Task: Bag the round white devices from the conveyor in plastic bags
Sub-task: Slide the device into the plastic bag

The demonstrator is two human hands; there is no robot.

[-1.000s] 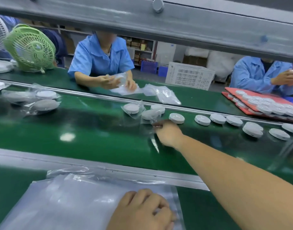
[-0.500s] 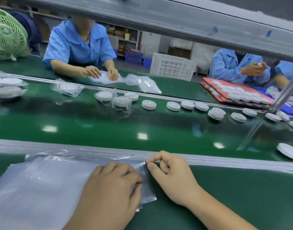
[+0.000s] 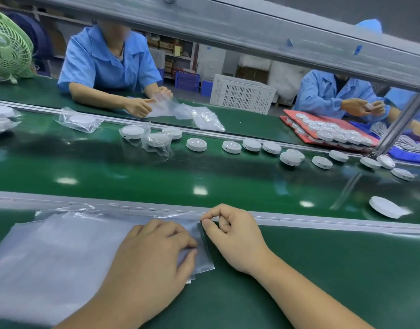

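The right hand (image 3: 235, 236), back from the conveyor, pinches the top plastic bag's (image 3: 205, 245) corner; left hand (image 3: 149, 260) flat on the stack, devices (image 3: 196, 144) well beyond.

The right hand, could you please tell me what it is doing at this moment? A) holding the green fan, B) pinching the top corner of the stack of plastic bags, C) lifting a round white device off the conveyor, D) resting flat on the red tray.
B: the right hand pinches the corner of the stack of plastic bags with thumb and forefinger, while the left hand presses the stack flat.
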